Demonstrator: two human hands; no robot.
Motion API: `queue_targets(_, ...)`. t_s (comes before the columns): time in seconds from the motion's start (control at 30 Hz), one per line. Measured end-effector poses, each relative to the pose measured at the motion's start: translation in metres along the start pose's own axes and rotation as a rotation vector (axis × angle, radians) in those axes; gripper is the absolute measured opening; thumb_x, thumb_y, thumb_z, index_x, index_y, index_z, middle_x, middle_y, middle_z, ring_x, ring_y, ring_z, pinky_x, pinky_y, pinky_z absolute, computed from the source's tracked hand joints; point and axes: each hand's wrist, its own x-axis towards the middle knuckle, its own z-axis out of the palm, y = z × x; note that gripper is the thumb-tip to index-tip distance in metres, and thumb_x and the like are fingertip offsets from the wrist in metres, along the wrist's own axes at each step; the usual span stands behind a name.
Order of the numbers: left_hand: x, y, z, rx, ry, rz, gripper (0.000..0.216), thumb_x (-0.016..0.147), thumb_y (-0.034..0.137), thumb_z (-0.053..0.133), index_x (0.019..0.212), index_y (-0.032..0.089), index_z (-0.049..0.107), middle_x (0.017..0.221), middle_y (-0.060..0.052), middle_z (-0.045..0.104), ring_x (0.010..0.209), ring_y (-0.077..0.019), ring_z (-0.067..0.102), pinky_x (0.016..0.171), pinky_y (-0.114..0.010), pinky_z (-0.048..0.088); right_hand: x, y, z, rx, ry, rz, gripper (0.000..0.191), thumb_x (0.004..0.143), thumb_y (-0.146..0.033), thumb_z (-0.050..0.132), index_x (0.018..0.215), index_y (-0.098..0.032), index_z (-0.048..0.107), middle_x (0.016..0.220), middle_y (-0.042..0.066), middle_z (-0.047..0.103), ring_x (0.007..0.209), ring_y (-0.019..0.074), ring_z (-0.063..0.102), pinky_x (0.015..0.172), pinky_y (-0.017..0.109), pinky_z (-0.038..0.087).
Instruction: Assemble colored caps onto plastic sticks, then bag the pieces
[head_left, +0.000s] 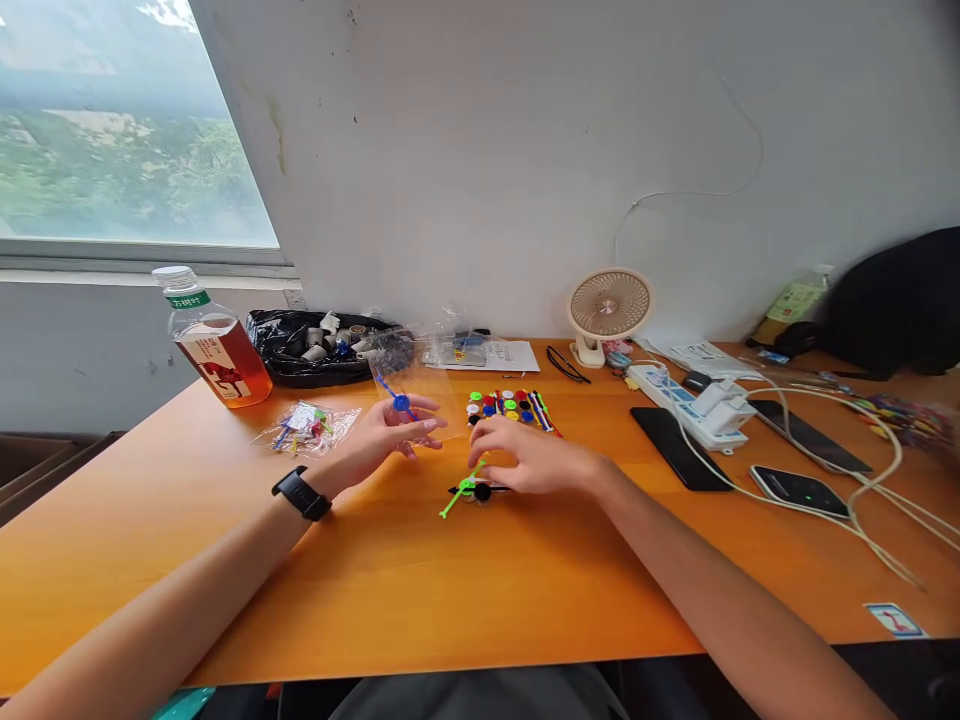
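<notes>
My left hand (390, 432), with a black watch on its wrist, holds a clear plastic bag (420, 385) upright; a blue stick with a round disc (400, 400) sits inside it. My right hand (525, 458) lies palm down on the orange table (375, 590), fingers curled over a green stick piece (461, 495) and a black one (481, 491). Just beyond the hands lies a cluster of small coloured discs and sticks (510, 407).
A small bag of coloured parts (307, 425) and a tea bottle (214, 345) stand to the left, a black bag of grey pieces (319, 350) behind. A desk fan (606, 312), glasses (566, 364), a power strip (694, 400), phones (679, 447) and cables fill the right side.
</notes>
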Motion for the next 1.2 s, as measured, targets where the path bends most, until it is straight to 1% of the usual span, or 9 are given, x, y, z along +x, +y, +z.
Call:
queue_targets(0.2, -0.008, -0.019, 0.007, 0.126, 0.011, -0.005, 0.055, 0.085, 0.054, 0.084, 0.122, 0.017, 0.067, 0.123, -0.015, 0.075, 0.098, -0.0313, 0.079, 0.049, -0.022, 0.051, -0.002, 0.002, 0.008, -0.072, -0.085, 0.017, 0.013, 0.100, -0.026, 0.066, 0.104, -0.021, 0.077, 0.121, 0.010, 0.065, 0.118, 0.0260, 0.057, 0.105, 0.043, 0.043)
queue_targets(0.37, -0.012, -0.019, 0.013, 0.186, 0.017, 0.010, 0.054, 0.083, 0.054, 0.084, 0.120, 0.018, 0.068, 0.115, -0.012, 0.078, 0.096, -0.0290, 0.079, 0.053, -0.023, 0.055, -0.003, -0.006, 0.001, -0.035, -0.095, 0.008, 0.014, 0.101, -0.026, 0.063, 0.097, -0.019, 0.075, 0.113, 0.008, 0.067, 0.110, 0.0226, 0.059, 0.099, 0.038, 0.045)
queue_targets(0.47, -0.014, -0.016, 0.020, 0.178, 0.000, -0.013, 0.056, 0.081, 0.056, 0.086, 0.117, 0.017, 0.069, 0.105, -0.011, 0.079, 0.089, -0.0273, 0.078, 0.050, -0.022, 0.054, -0.008, -0.025, -0.018, 0.070, -0.029, 0.021, 0.016, 0.103, -0.029, 0.062, 0.098, -0.019, 0.074, 0.100, 0.005, 0.070, 0.092, 0.0179, 0.062, 0.085, 0.032, 0.047)
queue_targets(0.63, -0.018, -0.012, 0.030, 0.161, -0.031, -0.039, 0.061, 0.080, 0.058, 0.085, 0.120, 0.017, 0.067, 0.106, -0.012, 0.079, 0.085, -0.0254, 0.077, 0.046, -0.021, 0.052, -0.013, -0.051, -0.056, 0.185, 0.263, 0.080, 0.025, 0.102, -0.043, 0.064, 0.101, -0.020, 0.074, 0.092, 0.004, 0.071, 0.077, 0.0170, 0.059, 0.067, 0.030, 0.045)
queue_targets(0.8, -0.019, -0.013, 0.031, 0.177, -0.014, -0.032, 0.064, 0.079, 0.058, 0.086, 0.123, 0.016, 0.065, 0.110, -0.013, 0.079, 0.085, -0.0258, 0.078, 0.045, -0.021, 0.053, 0.005, -0.061, -0.079, 0.050, 0.521, 0.072, 0.023, 0.100, -0.042, 0.065, 0.101, -0.020, 0.074, 0.083, 0.003, 0.068, 0.067, 0.0150, 0.054, 0.059, 0.029, 0.038)
queue_targets(0.9, -0.019, -0.014, 0.031, 0.173, -0.013, -0.030, 0.063, 0.079, 0.057, 0.086, 0.122, 0.016, 0.065, 0.109, -0.013, 0.079, 0.084, -0.0258, 0.078, 0.045, -0.021, 0.052, 0.024, -0.068, -0.083, -0.115, 0.440, 0.005, 0.017, 0.100, -0.033, 0.064, 0.096, -0.020, 0.073, 0.084, 0.003, 0.068, 0.069, 0.0145, 0.053, 0.063, 0.029, 0.037)
queue_targets(1.0, -0.018, -0.015, 0.031, 0.179, -0.009, -0.027, 0.061, 0.080, 0.057, 0.086, 0.120, 0.017, 0.066, 0.106, -0.012, 0.079, 0.082, -0.0254, 0.077, 0.045, -0.022, 0.053, 0.039, -0.073, -0.079, -0.270, 0.356, 0.007, 0.015, 0.099, -0.023, 0.060, 0.090, -0.019, 0.071, 0.088, 0.004, 0.068, 0.071, 0.0141, 0.052, 0.066, 0.029, 0.034)
queue_targets(1.1, -0.018, -0.016, 0.031, 0.184, -0.003, -0.018, 0.056, 0.081, 0.055, 0.086, 0.118, 0.017, 0.067, 0.103, -0.011, 0.079, 0.081, -0.0236, 0.076, 0.047, -0.022, 0.053, 0.045, -0.076, -0.075, -0.333, 0.378, 0.008, 0.014, 0.098, -0.017, 0.058, 0.091, -0.018, 0.069, 0.091, 0.004, 0.068, 0.072, 0.0140, 0.051, 0.066, 0.030, 0.033)
queue_targets(1.2, -0.018, -0.017, 0.031, 0.195, 0.009, 0.000, 0.051, 0.082, 0.053, 0.086, 0.115, 0.017, 0.069, 0.104, -0.011, 0.078, 0.078, -0.0208, 0.075, 0.051, -0.022, 0.054, 0.042, -0.079, -0.077, -0.279, 0.448, -0.042, 0.013, 0.100, -0.018, 0.057, 0.095, -0.019, 0.069, 0.094, 0.005, 0.068, 0.076, 0.0158, 0.054, 0.070, 0.030, 0.036)
